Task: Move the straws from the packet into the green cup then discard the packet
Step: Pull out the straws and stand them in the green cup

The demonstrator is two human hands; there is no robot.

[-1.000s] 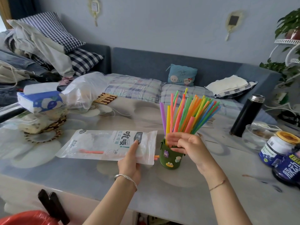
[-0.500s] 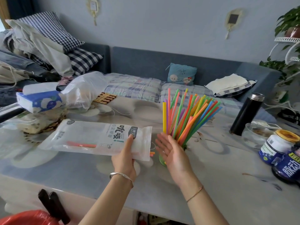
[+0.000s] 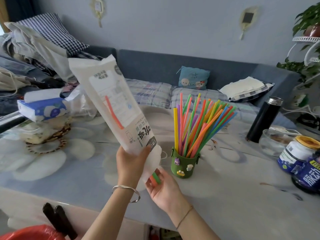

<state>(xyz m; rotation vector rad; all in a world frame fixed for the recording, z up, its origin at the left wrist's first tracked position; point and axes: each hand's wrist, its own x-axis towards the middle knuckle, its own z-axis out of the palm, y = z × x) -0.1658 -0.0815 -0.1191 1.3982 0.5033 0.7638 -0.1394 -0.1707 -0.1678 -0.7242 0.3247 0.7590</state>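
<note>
The left hand (image 3: 131, 163) clamps the packet (image 3: 114, 104) upended, mouth down, near the bench's front edge. The last straws (image 3: 155, 177) poke from the mouth into the right hand (image 3: 164, 189), fingers open beneath. The green cup (image 3: 184, 163) stands just right.

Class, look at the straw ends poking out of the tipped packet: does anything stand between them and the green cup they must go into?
Nothing visible does. The white plastic packet is tilted mouth-down in the left hand; orange and green straw ends meet the right hand. The bare tabletop separates them from the green felt cup, already crowded with straws.
</note>
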